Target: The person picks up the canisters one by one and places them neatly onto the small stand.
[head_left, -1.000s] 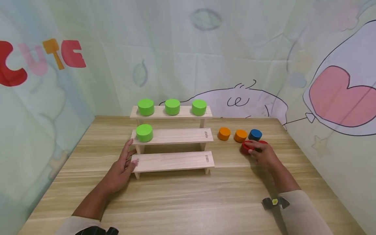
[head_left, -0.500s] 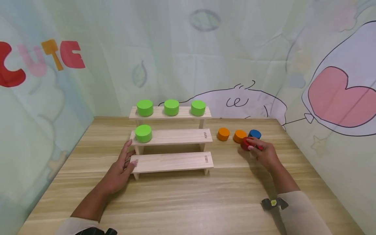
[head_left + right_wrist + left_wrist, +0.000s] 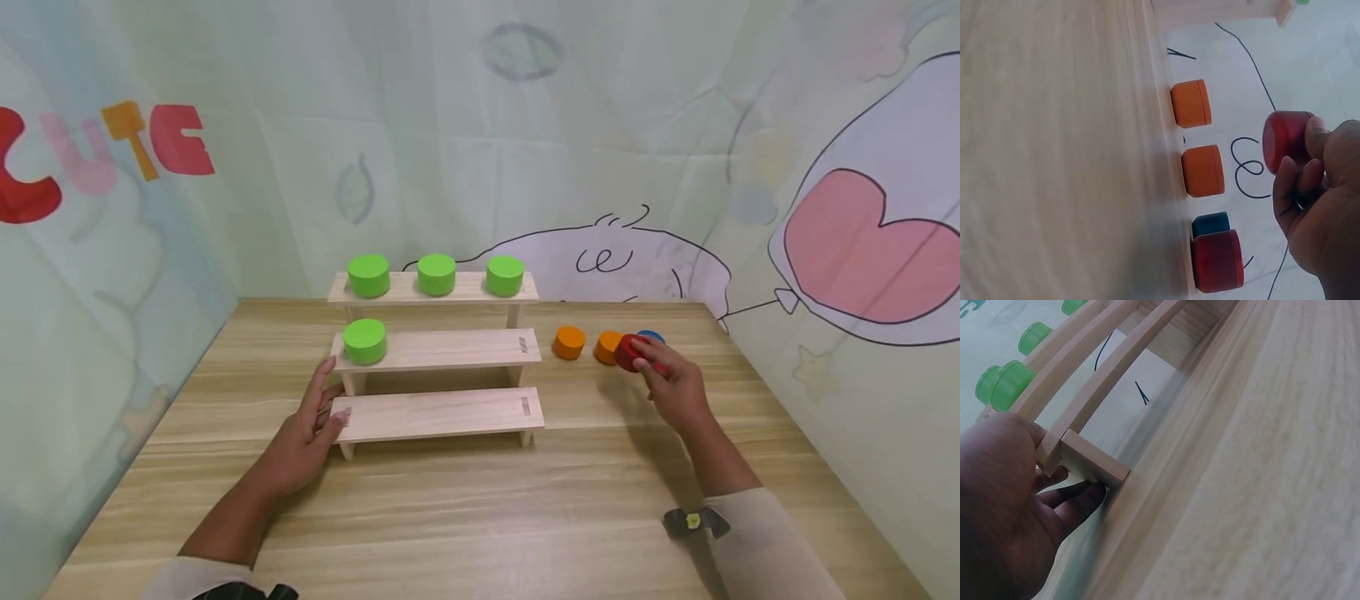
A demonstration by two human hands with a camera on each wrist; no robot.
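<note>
My right hand point(image 3: 678, 387) pinches a red round block point(image 3: 628, 353) between thumb and fingers. In the right wrist view that red round block point(image 3: 1286, 140) is off the table. A second red block point(image 3: 1217, 261) stands on the table by a blue block point(image 3: 1211, 224); the hand largely hides both in the head view. Two orange blocks point(image 3: 569, 342) stand to their left. My left hand point(image 3: 303, 442) holds the left end of a three-step wooden stand point(image 3: 442, 412), thumb on the lowest board. The left wrist view has its fingers point(image 3: 1082, 503) against the end leg.
Several green round blocks stand on the stand: three along the top board point(image 3: 420, 287), and one green block point(image 3: 365, 342) at the left of the middle board. A printed curtain point(image 3: 465, 150) hangs behind the wooden table point(image 3: 480, 517).
My right hand has lifted the red block off the table and moved it slightly up, in front of the orange and blue blocks. The left hand stays on the stand.
</note>
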